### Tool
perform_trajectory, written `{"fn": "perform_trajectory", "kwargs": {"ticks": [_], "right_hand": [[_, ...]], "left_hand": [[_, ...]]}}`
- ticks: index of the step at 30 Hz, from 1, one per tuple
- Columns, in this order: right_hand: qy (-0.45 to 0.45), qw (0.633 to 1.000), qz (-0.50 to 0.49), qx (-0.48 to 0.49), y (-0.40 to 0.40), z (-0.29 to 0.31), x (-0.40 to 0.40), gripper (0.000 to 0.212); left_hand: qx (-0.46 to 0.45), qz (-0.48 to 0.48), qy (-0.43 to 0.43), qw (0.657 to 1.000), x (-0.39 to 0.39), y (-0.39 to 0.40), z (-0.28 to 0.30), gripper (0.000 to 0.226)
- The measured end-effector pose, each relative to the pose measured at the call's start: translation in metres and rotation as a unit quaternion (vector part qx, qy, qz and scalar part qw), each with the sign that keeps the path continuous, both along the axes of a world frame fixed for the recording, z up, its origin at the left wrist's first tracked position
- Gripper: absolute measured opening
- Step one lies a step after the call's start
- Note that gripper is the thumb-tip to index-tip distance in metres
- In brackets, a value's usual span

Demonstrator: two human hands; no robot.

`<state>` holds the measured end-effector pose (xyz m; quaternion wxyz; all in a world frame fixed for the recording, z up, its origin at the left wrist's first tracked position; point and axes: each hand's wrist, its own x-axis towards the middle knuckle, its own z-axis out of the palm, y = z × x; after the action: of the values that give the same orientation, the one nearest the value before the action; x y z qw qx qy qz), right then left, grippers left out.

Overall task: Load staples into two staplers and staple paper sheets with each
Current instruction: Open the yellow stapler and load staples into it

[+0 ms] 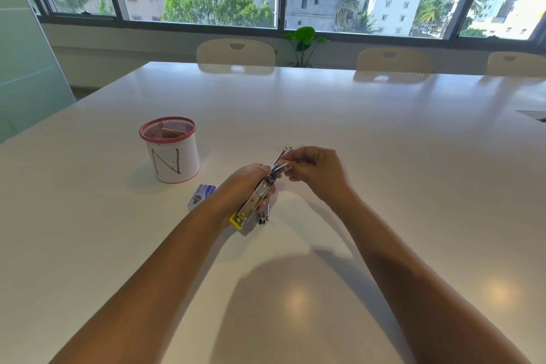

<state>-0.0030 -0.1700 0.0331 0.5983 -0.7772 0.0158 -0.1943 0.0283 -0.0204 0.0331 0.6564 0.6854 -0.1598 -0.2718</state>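
Observation:
My left hand (245,183) grips a metal stapler with a yellow end (257,198), swung open above the table. My right hand (316,171) pinches something small and silvery, probably a strip of staples (282,169), at the stapler's open channel. A small blue staple box (202,195) lies on the table just left of my left wrist. A small dark metal object (263,217) lies under the stapler; I cannot tell what it is. No paper sheets are plainly visible.
A white cup with a red mesh rim and a drawn "N" (171,151) stands to the left on the white table (384,142). Chairs (236,53) and a potted plant (304,41) line the far edge below the windows.

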Motion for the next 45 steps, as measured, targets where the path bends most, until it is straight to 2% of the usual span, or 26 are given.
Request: {"fn": "perform_trajectory", "kwargs": {"ticks": [8,14,20,31,40,45], "right_hand": [[-0.016,1.0,-0.018,-0.02,-0.001,0.005,-0.004,0.016],[-0.021,0.999,-0.03,0.022,-0.001,0.007,-0.004,0.006],[-0.013,0.996,-0.034,-0.079,-0.002,0.012,-0.009,0.009],[-0.01,0.991,-0.039,-0.124,-0.003,0.015,-0.011,0.011],[-0.006,0.972,-0.029,-0.235,0.0,0.013,-0.016,0.009],[0.002,0.971,-0.025,-0.237,-0.002,0.014,-0.016,0.008]], "left_hand": [[-0.061,-0.026,0.088,0.994,-0.001,-0.001,0.006,0.029],[-0.076,-0.063,0.119,0.988,-0.004,0.003,0.008,0.032],[-0.038,-0.085,0.117,0.989,-0.002,0.004,0.005,0.034],[-0.027,-0.086,0.107,0.99,-0.001,0.004,0.006,0.032],[-0.006,-0.096,0.107,0.99,-0.001,0.002,0.006,0.032],[-0.006,-0.09,0.109,0.99,-0.001,0.002,0.002,0.032]]}}
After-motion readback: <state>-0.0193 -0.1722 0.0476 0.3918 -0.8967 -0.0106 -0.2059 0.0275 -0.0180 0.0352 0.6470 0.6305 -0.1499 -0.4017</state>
